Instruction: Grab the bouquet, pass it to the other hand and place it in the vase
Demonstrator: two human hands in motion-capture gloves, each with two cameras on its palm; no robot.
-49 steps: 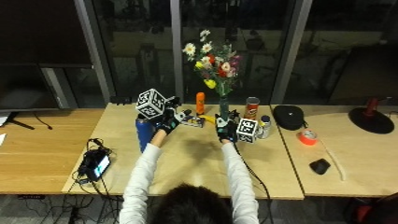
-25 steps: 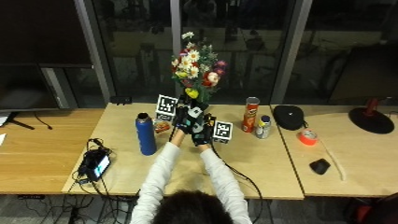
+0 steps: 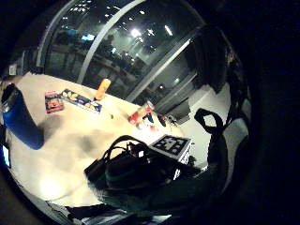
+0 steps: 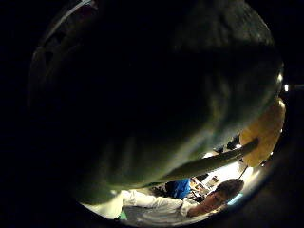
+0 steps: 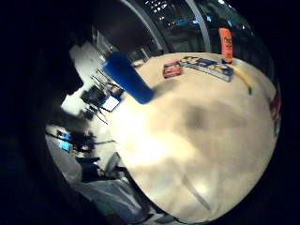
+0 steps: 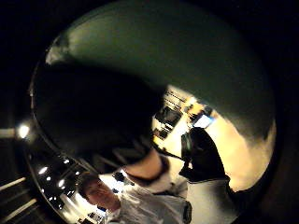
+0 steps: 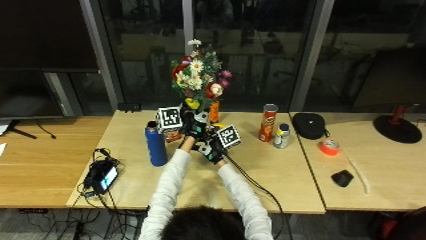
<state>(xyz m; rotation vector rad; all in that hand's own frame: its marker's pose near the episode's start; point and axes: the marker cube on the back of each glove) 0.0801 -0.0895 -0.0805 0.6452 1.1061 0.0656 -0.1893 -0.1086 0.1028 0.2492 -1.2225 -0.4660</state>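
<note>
Your two hands meet over the middle of the tabletop (image 7: 279, 172), with the bouquet (image 7: 197, 80) standing upright above them. Your left hand (image 7: 187, 125) is up on the stems just under the blooms, fingers wrapped round them. Your right hand (image 7: 211, 149) sits just below and beside it, nearer to you, touching or almost touching the left; you cannot tell from the outside view whether its fingers are closed on the stems.

In the left thumb side palm view, dark green stem and leaf (image 4: 156, 95) fill nearly the whole view, with a yellow flower (image 4: 263, 135) at the edge, so the bouquet lies close against that palm. The right thumb side palm view likewise shows a broad green mass (image 6: 187, 60) close to that palm.

The bouquet is off the tabletop, its flowers white, red, yellow and purple against the dark window.

A blue bottle (image 7: 156, 145) stands just left of your hands. An orange bottle (image 7: 214, 111) stands behind them, partly hidden by the bouquet. To the right stand a red can (image 7: 267, 123) and a small jar (image 7: 282, 136), side by side. Further right lie a black cap (image 7: 310, 125), an orange tape roll (image 7: 328, 147) and a small black thing (image 7: 342, 178).
</note>
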